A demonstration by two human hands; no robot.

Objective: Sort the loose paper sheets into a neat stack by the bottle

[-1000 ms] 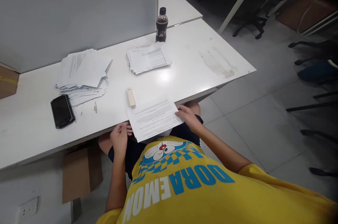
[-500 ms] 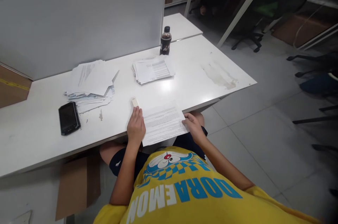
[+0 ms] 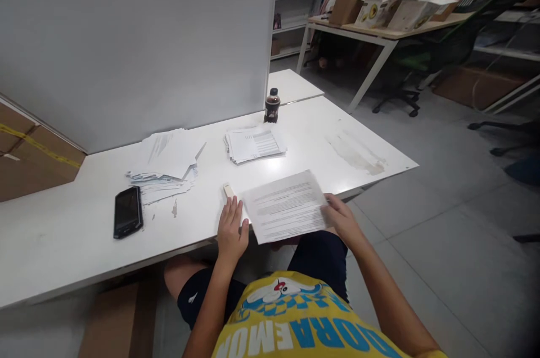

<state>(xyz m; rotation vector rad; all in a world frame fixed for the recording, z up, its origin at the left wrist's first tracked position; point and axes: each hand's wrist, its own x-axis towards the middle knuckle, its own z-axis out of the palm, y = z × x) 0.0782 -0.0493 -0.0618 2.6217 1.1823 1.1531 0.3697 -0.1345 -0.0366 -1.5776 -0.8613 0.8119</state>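
A printed sheet (image 3: 287,206) slants over the table's front edge, its right edge pinched in my right hand (image 3: 341,218). My left hand (image 3: 232,229) lies flat at the table edge just left of the sheet, thumb apart from the fingers. Its fingertips reach the near end of a small off-white object (image 3: 228,190). Behind the sheet is a neat paper stack (image 3: 255,144). Farther left lies a larger, messy paper pile (image 3: 164,158), with a black phone (image 3: 127,212) in front of it.
A dark drink bottle (image 3: 272,106) stands at the back of the white table (image 3: 54,240), near the grey partition (image 3: 147,49). Cardboard boxes (image 3: 46,158) are at the left. Another desk (image 3: 379,32) with boxes and a chair (image 3: 400,88) stand behind on the right.
The camera view has tilted up. My right hand has lifted the sheet and moved it right, away from my left hand, whose thumb now sticks out.
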